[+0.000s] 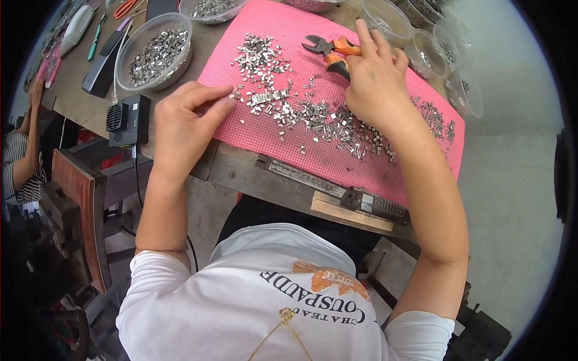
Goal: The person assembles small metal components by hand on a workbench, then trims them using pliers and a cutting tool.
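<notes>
Orange-and-black diagonal cutting pliers (pixel 337 50) lie in my right hand (pixel 379 84), their handles under the fingers and palm. The index finger stretches along the far side, and the jaws point left. At the left edge of the pink mat (pixel 241 129), my left hand (pixel 186 123) pinches a small metal piece (pixel 233 96) between thumb and index fingertip. Close to those fingertips, a short row of silver metal pieces (pixel 269 97) rests on the mat. Loose silver parts (pixel 325 120) are strewn across the middle, with another heap (pixel 259 57) farther back.
A clear bowl of metal parts (pixel 153 57) stands left of the mat, near a black box with a cable (pixel 128 120). Several plastic tubs (pixel 427 54) line the far right. A wooden chair (pixel 81 210) and another person's arm (pixel 30 132) are at far left.
</notes>
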Demonstrator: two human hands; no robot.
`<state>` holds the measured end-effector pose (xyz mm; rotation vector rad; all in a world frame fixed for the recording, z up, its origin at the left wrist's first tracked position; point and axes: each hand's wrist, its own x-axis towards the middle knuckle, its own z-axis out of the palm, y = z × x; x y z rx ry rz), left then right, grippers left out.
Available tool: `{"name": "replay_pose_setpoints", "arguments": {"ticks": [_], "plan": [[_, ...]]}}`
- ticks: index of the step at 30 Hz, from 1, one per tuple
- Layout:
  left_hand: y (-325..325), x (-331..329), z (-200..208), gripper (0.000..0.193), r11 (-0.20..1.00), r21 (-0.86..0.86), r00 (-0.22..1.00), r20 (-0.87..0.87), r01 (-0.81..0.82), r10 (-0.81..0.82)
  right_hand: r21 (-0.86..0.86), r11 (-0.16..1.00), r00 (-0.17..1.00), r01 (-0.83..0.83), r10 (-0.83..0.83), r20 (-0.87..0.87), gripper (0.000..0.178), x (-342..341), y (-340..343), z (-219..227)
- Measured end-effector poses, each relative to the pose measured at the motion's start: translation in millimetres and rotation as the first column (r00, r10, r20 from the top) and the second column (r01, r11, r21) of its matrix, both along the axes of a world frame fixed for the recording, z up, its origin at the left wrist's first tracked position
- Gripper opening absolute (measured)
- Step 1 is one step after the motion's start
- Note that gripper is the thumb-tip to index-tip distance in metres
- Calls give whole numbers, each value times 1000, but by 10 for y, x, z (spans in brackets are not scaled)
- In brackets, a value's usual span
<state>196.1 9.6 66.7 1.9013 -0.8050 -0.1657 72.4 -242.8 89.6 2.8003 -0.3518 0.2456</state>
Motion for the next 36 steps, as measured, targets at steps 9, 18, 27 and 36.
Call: {"name": "replay_pose_setpoints", "arguments": {"ticks": [9,18,27,36], "plan": [[-232,-334,-1,23,948,38,917,246,316,-315,43,996,996,77,-75,-44,16,35,-1,161],[-423,-475,12,16,836,309,700,457,454,-549,-10,998,995,58,-57,85,26,-195,-91,34],[-398,-538,58,17,888,-41,887,76,459,-455,680,712,953,175,-297,66,28,-480,-3,263],[-457,-655,2,11,744,-662,486,-624,88,-613,150,986,970,68,-100,220,29,-746,222,125]]}}
